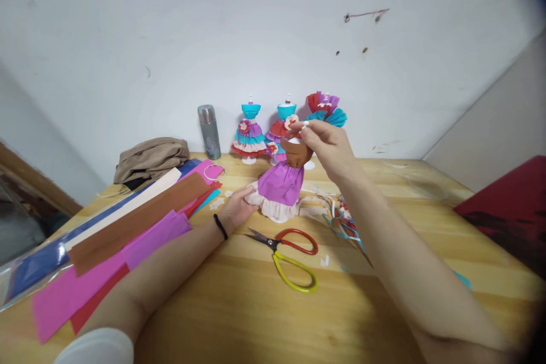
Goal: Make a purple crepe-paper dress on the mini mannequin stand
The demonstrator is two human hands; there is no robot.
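A small paper dress (281,182) with a purple skirt, cream ruffle and brown bodice is tilted above the wooden table (239,296). My left hand (239,206) grips the cream ruffle at the skirt's lower left edge. My right hand (326,145) pinches the top of the bodice, with a small red and white flower piece (292,121) at its fingertips. Red and yellow handled scissors (292,256) lie open on the table just in front of the dress.
Sheets of crepe paper (119,239) in pink, brown, cream, blue and red lie at the left. Three finished paper dresses (249,133) on stands and a steel flask (209,132) line the wall. Paper scraps (345,224), a folded tan cloth (151,158), and a red object (507,210) at the right.
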